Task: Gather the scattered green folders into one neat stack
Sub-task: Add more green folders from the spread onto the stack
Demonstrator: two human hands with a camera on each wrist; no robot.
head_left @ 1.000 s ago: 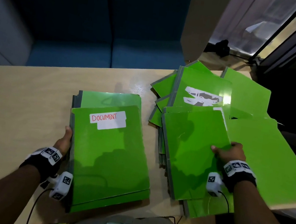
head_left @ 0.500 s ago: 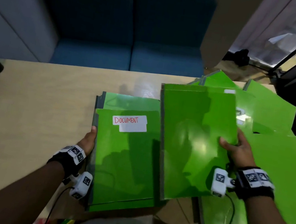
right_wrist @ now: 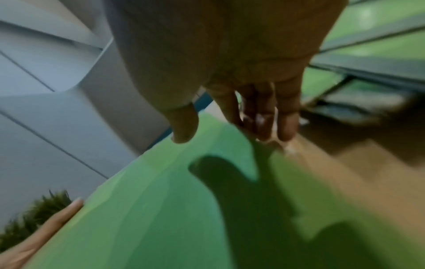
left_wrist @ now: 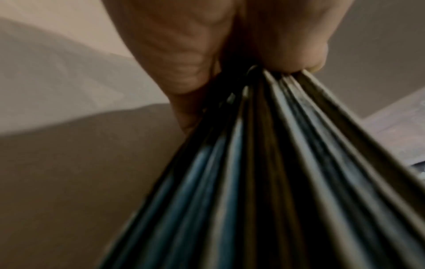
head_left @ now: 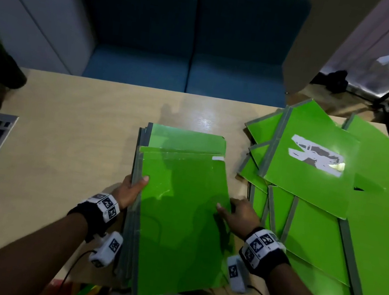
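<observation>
The stack of green folders [head_left: 176,221] lies near the front edge of the pale wooden surface [head_left: 74,141], its top folder sitting slightly askew over the ones beneath. The left hand [head_left: 130,189] grips the stack's grey spine edge, thumb on top and fingers underneath, the layered edges fanning out in the left wrist view. The right hand [head_left: 236,215] rests with relaxed, nearly straight fingers [right_wrist: 260,116] at the top folder's right edge. Just to the right, the scattered folders [head_left: 319,205] overlap in a loose heap, one bearing a torn white label [head_left: 317,155].
</observation>
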